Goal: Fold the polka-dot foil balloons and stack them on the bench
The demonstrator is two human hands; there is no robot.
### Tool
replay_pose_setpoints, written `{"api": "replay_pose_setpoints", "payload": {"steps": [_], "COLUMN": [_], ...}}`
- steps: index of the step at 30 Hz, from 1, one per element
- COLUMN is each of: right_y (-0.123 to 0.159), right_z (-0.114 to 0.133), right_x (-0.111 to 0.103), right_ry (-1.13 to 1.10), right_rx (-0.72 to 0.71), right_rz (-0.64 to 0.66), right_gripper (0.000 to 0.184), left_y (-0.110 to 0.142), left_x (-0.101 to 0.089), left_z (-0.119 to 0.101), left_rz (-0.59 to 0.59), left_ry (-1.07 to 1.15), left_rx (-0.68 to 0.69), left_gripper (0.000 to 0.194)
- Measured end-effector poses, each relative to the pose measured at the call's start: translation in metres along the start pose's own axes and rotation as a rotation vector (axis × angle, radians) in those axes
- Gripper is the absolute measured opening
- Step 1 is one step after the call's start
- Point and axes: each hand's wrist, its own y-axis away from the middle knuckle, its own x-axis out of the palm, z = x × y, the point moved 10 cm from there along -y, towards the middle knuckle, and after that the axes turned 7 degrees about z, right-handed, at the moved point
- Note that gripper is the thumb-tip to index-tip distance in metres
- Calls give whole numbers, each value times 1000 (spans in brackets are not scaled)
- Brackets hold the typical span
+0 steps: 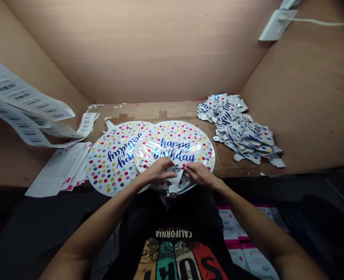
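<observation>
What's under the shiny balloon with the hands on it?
The foil birthday balloon lies partly over a second dotted balloon, and both rest on a wooden table. The covered part of the second balloon can't be seen, so its hidden dots and letters stay unknown.

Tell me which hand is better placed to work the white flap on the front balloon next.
Left, probably: the left hand has its fingers right at the white flap of the foil balloon, while the right hand rests farther to the side of it.
</observation>
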Motion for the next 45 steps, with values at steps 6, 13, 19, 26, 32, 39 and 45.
{"api": "replay_pose_setpoints", "payload": {"steps": [6,13,19,26,32,39,45], "right_y": [0,-17,-106,-160,-85,30,30], "right_z": [10,14,-60,-97,-105,-145,-150], "right_x": [-11,-6,-88,-133,-123,-73,-83], "right_ry": [-15,116,139,141,-184,-687,-219], "right_rx": [11,55,370,473,386,470,615], "right_rz": [28,257,279,80,39,-189,-416], "right_gripper": [27,27,18,34,46,52,46], "left_y": [13,48,66,26,5,-11,-43], "left_x": [-26,-11,47,-86,-164,-183,-177], "left_z": [12,-37,-34,1,131,153,147], "left_rz": [-125,-271,-51,-555,-626,-424,-231], "left_ry": [2,-417,-589,-324,167,325,314], "left_rx": [-131,144,112,-5,-309,-133,-123], "left_gripper": [24,25,16,35,119,92,56]}}
